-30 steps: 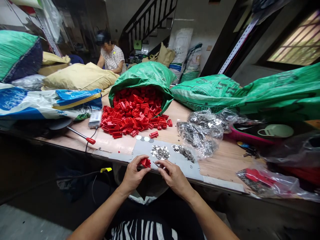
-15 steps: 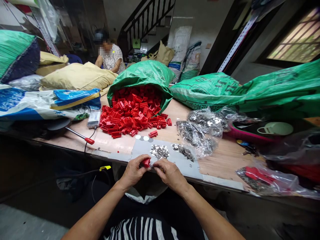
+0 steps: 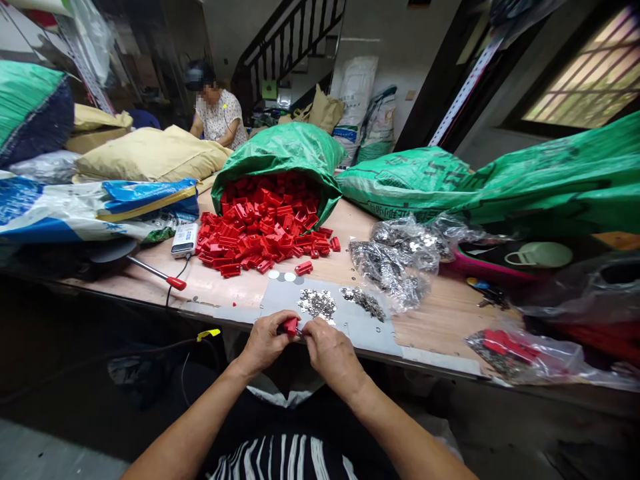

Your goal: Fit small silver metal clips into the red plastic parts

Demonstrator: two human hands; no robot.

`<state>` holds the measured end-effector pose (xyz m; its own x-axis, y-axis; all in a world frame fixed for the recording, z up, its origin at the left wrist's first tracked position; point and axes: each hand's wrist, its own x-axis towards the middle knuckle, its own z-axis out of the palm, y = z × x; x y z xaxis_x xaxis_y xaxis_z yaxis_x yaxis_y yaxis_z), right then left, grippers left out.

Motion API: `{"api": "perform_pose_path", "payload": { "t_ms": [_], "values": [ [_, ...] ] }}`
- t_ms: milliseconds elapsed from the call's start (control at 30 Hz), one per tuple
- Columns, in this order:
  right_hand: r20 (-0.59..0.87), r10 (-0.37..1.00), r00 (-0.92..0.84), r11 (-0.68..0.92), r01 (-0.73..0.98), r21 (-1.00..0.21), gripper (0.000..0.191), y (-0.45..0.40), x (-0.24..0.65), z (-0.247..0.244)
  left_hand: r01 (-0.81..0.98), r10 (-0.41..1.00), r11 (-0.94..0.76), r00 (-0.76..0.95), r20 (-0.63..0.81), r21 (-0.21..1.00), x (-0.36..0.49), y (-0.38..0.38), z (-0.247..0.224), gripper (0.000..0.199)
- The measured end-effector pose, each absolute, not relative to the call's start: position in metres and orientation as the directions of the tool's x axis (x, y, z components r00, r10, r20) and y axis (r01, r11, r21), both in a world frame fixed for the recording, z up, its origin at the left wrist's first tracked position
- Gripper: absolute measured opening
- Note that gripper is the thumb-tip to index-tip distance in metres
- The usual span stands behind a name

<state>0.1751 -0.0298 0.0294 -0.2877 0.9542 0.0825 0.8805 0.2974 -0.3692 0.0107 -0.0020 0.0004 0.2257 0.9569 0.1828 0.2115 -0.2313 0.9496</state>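
Closer in than a second ago, the bare right hand (image 3: pixel 333 350) has brought its fingertips across the gap to the small red hollow plastic piece (image 3: pixel 289 325) in the bare left hand (image 3: pixel 265 341). Left thumb and fingers are closed around that piece; right thumb and forefinger pinch a thin, dark metal part (image 3: pixel 299 331) against its right side, too small to make out fully. Both hands are at the near edge of the pale wood-topped workbench (image 3: pixel 445 327), by the near left corner of a flat grey sheet (image 3: pixel 280 300).

On the sheet, a loose heap of shiny silver metal pieces (image 3: pixel 319 303) lies just beyond the hands, with a darker heap of small metal parts (image 3: pixel 365 303) to its right, toward the sheet's right edge. One single red plastic block (image 3: pixel 303 268) rests just past the sheet's far edge. Farther back, a pile of red plastic blocks (image 3: pixel 250 240) spills from the mouth of a green woven sack (image 3: pixel 287 147) toward the workbench's near edge.
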Motion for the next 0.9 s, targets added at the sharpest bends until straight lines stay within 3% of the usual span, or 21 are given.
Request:
{"api": "perform_pose_path", "payload": {
  "t_ms": [133, 333, 500, 600, 667, 733, 800, 900],
  "values": [
    [0.1, 0.961, -0.259, 0.277, 0.89, -0.363, 0.015, -0.033, 0.169, 0.026, 0.211, 0.957, -0.232, 0.227, 0.184, 0.95, 0.012, -0.003, -0.001, 0.032],
    [0.108, 0.947, -0.304, 0.313, 0.788, -0.53, 0.014, -0.029, 0.184, 0.022, 0.213, 0.958, -0.252, 0.192, 0.212, 0.944, 0.014, -0.006, -0.001, 0.032],
    [0.208, 0.925, -0.319, 0.372, 0.646, -0.666, 0.017, -0.033, 0.197, 0.024, 0.193, 0.966, -0.242, 0.14, 0.217, 0.951, 0.017, -0.017, 0.003, 0.024],
    [0.174, 0.928, -0.329, 0.341, 0.566, -0.751, 0.015, -0.039, 0.202, 0.027, 0.029, 0.985, -0.156, 0.077, 0.153, 0.987, 0.021, -0.026, 0.009, 0.024],
    [0.114, 0.926, -0.361, 0.3, 0.517, -0.802, 0.017, -0.043, 0.203, 0.031, -0.191, 0.997, -0.043, 0.048, 0.053, 0.981, 0.024, -0.031, 0.014, 0.019],
    [0.079, 0.909, -0.409, 0.285, 0.473, -0.833, 0.025, -0.047, 0.202, 0.035, -0.451, 0.993, 0.116, 0.085, -0.087, 0.885, 0.026, -0.036, 0.018, 0.014],
    [0.059, 0.894, -0.443, 0.284, 0.461, -0.841, 0.033, -0.05, 0.199, 0.038, -0.651, 0.962, 0.272, 0.179, -0.205, 0.709, 0.027, -0.039, 0.022, 0.015],
    [0.051, 0.893, -0.448, 0.287, 0.48, -0.829, 0.036, -0.051, 0.195, 0.04, -0.766, 0.908, 0.405, 0.274, -0.317, 0.5, 0.027, -0.043, 0.024, 0.01]
  ]
}}
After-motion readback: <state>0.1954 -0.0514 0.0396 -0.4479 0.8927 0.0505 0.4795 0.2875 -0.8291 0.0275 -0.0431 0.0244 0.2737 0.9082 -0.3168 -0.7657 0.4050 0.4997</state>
